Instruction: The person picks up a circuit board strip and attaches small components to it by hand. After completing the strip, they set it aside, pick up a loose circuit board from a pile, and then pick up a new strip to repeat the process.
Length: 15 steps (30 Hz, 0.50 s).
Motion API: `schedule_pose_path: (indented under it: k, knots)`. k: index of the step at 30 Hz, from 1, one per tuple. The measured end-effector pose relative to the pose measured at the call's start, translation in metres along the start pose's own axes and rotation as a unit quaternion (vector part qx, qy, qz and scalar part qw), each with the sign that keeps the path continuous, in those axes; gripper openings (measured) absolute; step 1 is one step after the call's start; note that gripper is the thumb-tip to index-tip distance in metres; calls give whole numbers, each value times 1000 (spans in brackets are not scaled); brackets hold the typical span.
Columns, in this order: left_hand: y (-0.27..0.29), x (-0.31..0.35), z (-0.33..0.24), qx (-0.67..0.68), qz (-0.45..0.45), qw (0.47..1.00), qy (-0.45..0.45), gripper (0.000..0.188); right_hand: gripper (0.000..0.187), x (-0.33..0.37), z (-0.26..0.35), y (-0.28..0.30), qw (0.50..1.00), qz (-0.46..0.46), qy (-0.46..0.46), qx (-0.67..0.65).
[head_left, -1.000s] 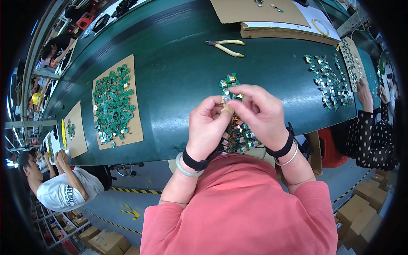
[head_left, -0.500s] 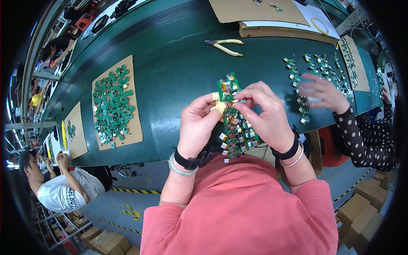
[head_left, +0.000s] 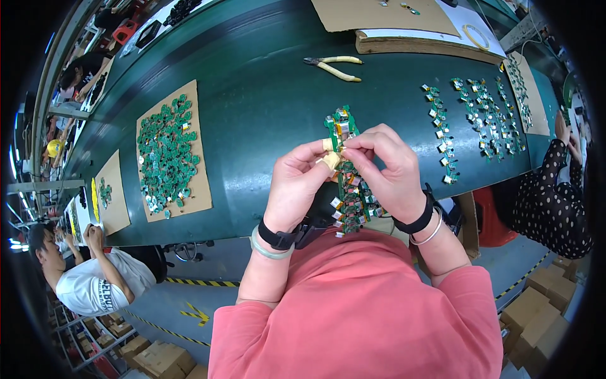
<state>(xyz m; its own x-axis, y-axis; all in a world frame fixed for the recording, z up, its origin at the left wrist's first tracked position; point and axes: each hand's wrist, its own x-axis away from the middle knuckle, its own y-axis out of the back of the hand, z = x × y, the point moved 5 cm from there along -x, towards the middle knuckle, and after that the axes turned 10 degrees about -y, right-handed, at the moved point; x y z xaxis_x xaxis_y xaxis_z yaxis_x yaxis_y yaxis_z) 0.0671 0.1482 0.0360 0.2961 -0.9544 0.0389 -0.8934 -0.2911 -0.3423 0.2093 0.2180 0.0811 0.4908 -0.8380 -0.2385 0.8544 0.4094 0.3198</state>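
Both hands meet over the near edge of the green table, at a strip of small green circuit boards (head_left: 341, 123) that carry silver and orange parts. My left hand (head_left: 295, 183) has its taped thumb and forefinger closed on the strip's left edge. Thumb and forefinger of my right hand (head_left: 388, 167) pinch at the strip's right side, close to the left fingertips; the exact spot they grip is small and partly hidden. More linked boards (head_left: 351, 205) hang or lie below the hands, just in front of my body.
Cutting pliers (head_left: 334, 67) with pale handles lie beyond my hands. Loose green boards cover a cardboard sheet (head_left: 201, 189) on the left. Board strips (head_left: 442, 132) lie in rows on the right. At the back is a thick board stack (head_left: 416, 47). Co-workers sit at both sides.
The co-worker's hand at the right has drawn back from the board strips. My hands stay together, and the strip between them has tilted and shifted slightly.
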Motion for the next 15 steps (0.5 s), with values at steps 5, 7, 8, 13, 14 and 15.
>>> schedule_pose_path:
  k: [5, 7, 8, 13, 14, 15]
  knots:
    - [0, 1, 0, 36, -17, 999, 17, 24, 12, 3, 2, -2, 1000, -2, 7, -1]
    - [1, 2, 1, 29, -12, 999, 12, 23, 12, 3, 0, 0, 1000, 9, -19, -16]
    - [2, 2, 1, 22, -7, 1000, 7, 23, 12, 3, -2, 0, 998, 20, -45, -30]
    - [1, 4, 2, 37, -1, 999, -22, 24, 12, 6, -18, -6, 966, 58, -218, -128]
    - [1, 5, 3, 37, -1, 999, -22, 24, 12, 5, -17, -4, 966, 59, -218, -128]
    - [0, 6, 3, 41, -4, 999, -23, 23, 12, 4, -14, -3, 970, 76, -201, -112]
